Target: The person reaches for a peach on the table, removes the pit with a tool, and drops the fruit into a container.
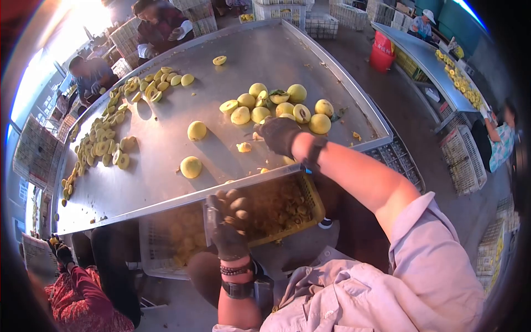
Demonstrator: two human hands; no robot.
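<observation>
My right hand (279, 134), in a dark glove, reaches over the metal table (232, 66) beside a cluster of yellow-green fruit (260, 114). Its fingers are bent against the near side of the cluster; what they may hold is hidden. My left hand (225, 224), also gloved, is below the table's front edge, above the crates. Its fingers are blurred, and a flat grey edge shows beside the thumb side. Two round fruits (191, 167) lie apart near the front edge, with small scraps (244, 147) to their right.
A yellow crate (315, 205) of scraps and a white crate (148, 249) of fruit stand below the table edge. Halved fruit (102, 141) lies along the left side. Co-workers (91, 74) sit around the table. A red bin (381, 52) stands right.
</observation>
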